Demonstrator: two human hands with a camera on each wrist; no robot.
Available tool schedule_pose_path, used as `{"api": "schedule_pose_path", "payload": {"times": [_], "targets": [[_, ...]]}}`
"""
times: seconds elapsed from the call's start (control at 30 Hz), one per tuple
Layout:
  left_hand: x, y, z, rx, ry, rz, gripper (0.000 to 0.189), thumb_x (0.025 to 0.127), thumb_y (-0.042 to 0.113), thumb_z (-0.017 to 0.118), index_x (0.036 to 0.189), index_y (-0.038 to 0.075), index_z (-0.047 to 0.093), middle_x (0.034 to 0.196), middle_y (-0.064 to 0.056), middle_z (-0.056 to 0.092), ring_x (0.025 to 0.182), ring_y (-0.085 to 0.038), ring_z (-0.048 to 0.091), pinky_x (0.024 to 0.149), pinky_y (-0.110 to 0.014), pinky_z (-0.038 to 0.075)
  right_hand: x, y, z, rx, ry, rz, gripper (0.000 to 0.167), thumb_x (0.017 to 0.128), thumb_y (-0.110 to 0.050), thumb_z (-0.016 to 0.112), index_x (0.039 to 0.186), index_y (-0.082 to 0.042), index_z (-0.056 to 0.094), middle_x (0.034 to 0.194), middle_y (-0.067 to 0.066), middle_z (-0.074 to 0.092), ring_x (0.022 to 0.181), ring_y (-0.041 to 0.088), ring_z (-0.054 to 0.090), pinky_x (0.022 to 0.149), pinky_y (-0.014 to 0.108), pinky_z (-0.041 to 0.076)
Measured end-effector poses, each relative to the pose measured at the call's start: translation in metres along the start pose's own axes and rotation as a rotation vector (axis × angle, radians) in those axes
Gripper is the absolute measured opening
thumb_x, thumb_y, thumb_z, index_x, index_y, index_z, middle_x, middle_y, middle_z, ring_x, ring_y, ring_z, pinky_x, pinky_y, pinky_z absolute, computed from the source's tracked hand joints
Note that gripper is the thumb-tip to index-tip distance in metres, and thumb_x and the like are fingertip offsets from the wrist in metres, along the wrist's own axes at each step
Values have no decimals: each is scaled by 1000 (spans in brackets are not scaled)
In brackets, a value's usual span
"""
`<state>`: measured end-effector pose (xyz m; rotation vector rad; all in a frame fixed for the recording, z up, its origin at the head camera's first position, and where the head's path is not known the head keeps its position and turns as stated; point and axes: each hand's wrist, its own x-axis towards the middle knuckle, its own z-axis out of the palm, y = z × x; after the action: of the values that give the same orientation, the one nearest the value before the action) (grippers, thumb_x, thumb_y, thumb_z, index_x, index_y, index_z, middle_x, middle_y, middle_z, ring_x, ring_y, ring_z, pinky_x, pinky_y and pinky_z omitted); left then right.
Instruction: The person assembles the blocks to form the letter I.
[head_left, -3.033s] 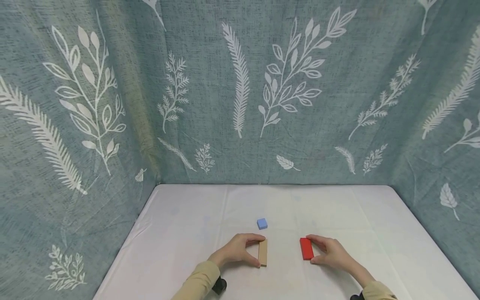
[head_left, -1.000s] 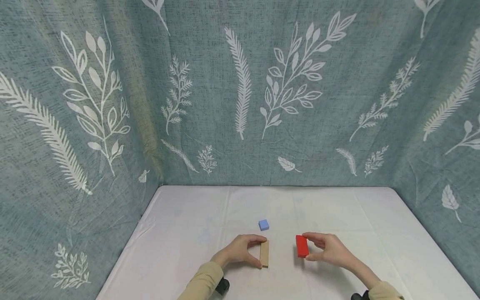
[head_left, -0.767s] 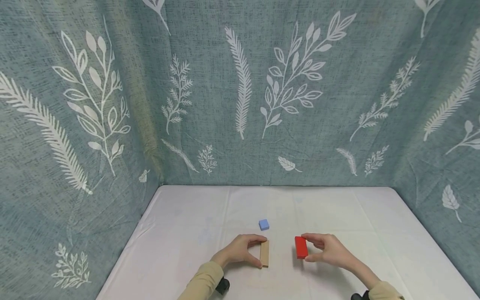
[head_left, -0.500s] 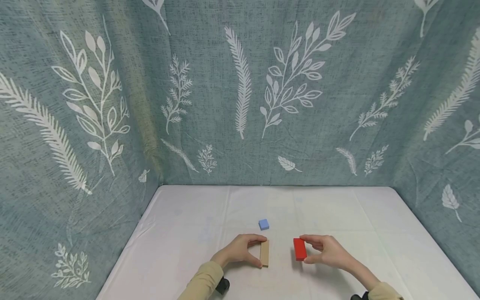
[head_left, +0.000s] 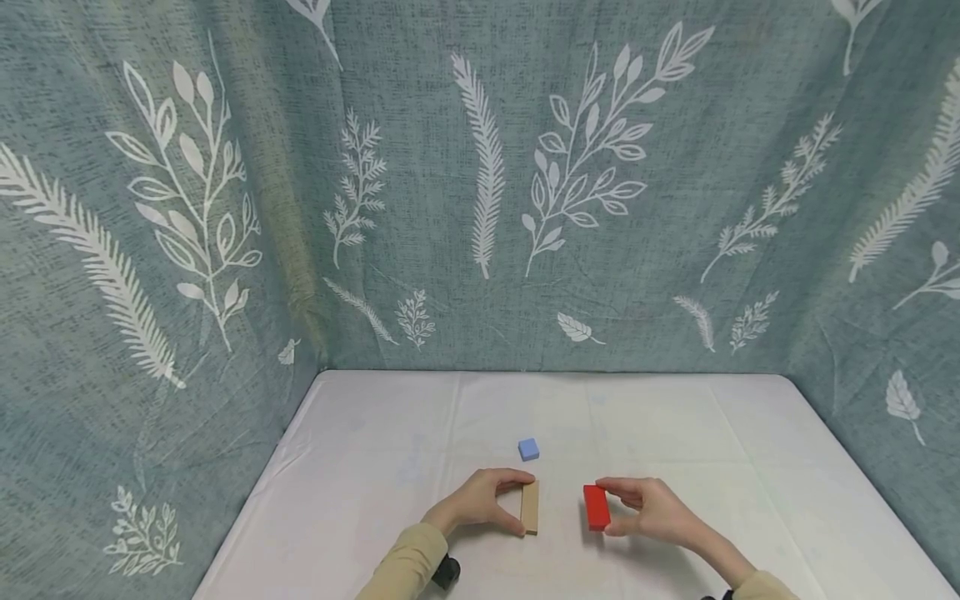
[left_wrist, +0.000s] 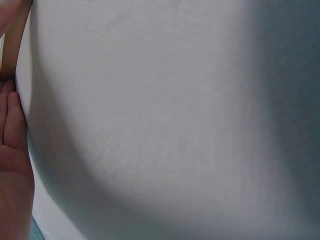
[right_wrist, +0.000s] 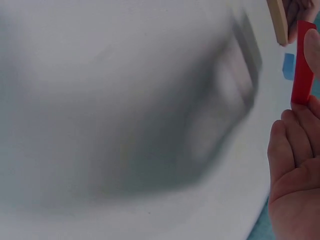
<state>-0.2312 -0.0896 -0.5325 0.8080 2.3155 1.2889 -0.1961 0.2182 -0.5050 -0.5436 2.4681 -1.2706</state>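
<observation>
My left hand (head_left: 474, 502) pinches a long tan wooden block (head_left: 530, 507) by its two ends, thumb at the near end and fingers at the far end. In the left wrist view only part of that wooden block (left_wrist: 14, 42) shows at the upper left edge. To the right, a red rectangular block (head_left: 597, 508) is gripped endwise by my right hand (head_left: 652, 510). The red block (right_wrist: 302, 70) is raised, and its shadow falls on the table in the right wrist view. A gap of white cloth separates the two blocks.
A small blue block (head_left: 528, 450) lies beyond the wooden block. White cloth covers the table (head_left: 375, 433). A teal curtain (head_left: 420, 208) with white leaf prints encloses the back and sides.
My right hand has lifted the red block and carried it left toward the wooden block, then slightly nearer me. My left hand and the wooden block have stayed in place.
</observation>
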Motion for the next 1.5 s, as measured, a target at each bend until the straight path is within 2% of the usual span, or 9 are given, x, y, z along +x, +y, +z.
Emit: {"api": "schedule_pose_path", "payload": {"times": [0.33, 0.7, 0.93, 1.13, 1.5], "targets": [[1, 2, 1, -9, -9, -12, 65, 67, 11, 85, 127, 9, 59, 132, -6, 59, 130, -23, 50, 111, -21, 38, -3, 6, 9, -39, -15, -24, 64, 71, -22, 83, 125, 3, 59, 127, 23, 60, 117, 41, 56, 95, 43, 51], [0, 1, 1, -31, -11, -17, 65, 67, 10, 85, 127, 10, 59, 132, -5, 59, 130, -24, 50, 111, -22, 39, -4, 12, 17, -94, -23, -10, 63, 69, -24, 84, 123, 0, 61, 124, 18, 63, 117, 39, 58, 95, 44, 52], [0, -2, 1, 2, -12, -14, 66, 68, 12, 85, 127, 9, 59, 132, -5, 59, 129, -21, 51, 110, -21, 39, -4, 14, 20, -147, 9, -74, 65, 68, -30, 84, 122, -2, 62, 122, 14, 65, 115, 33, 60, 95, 36, 53], [1, -2, 2, -4, -8, -38, 66, 67, 12, 85, 127, 12, 59, 132, -3, 59, 129, -17, 50, 110, -18, 38, -3, 18, 23, -240, 41, -113, 66, 67, -35, 84, 122, -4, 63, 120, 9, 67, 115, 29, 61, 95, 32, 54], [1, -5, 2, -8, -6, -28, 66, 67, 11, 85, 127, 10, 59, 131, -3, 60, 128, -17, 51, 109, -17, 38, -3, 20, 29, -314, 72, -79, 67, 66, -38, 84, 122, -9, 63, 120, 2, 67, 115, 25, 60, 96, 37, 53]]}}
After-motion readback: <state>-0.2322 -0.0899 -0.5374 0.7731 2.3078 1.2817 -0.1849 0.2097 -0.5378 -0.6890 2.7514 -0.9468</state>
